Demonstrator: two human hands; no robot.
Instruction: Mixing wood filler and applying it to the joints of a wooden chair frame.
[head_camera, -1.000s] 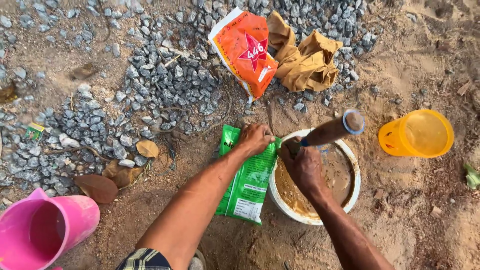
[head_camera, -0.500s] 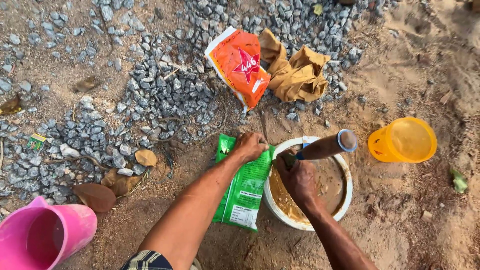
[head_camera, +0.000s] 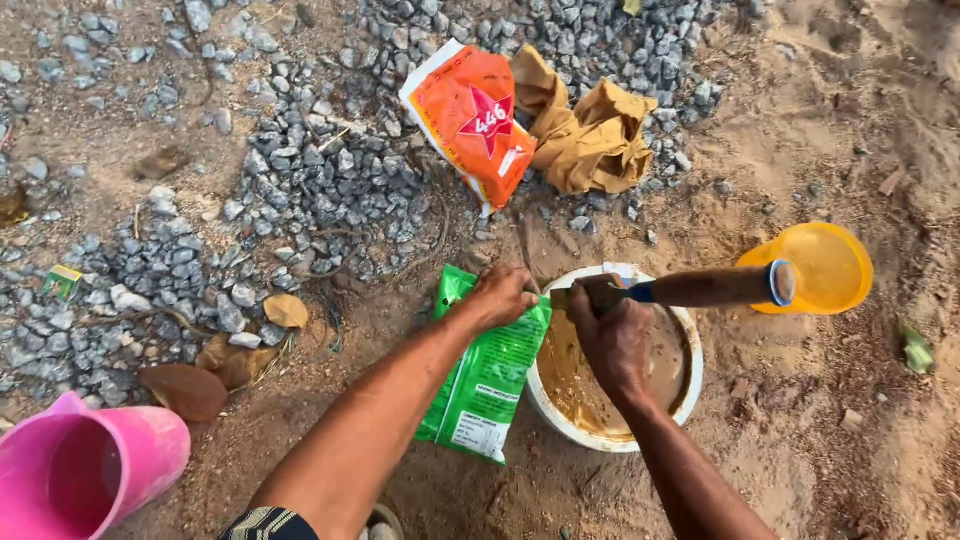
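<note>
The left hand (head_camera: 503, 296) presses flat on the green packet (head_camera: 487, 375), pinning it beside the white bowl (head_camera: 690, 385). The right hand (head_camera: 612, 335) grips the wooden-handled tool (head_camera: 700, 288) firmly, its end down in the brown mix.

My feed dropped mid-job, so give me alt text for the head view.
A right hand grips a wooden-handled tool in a white bowl of brown paste, while the left hand rests on a green packet beside it. Around them on sandy ground lie gravel, an orange bag, a yellow cup and a pink jug.
</note>
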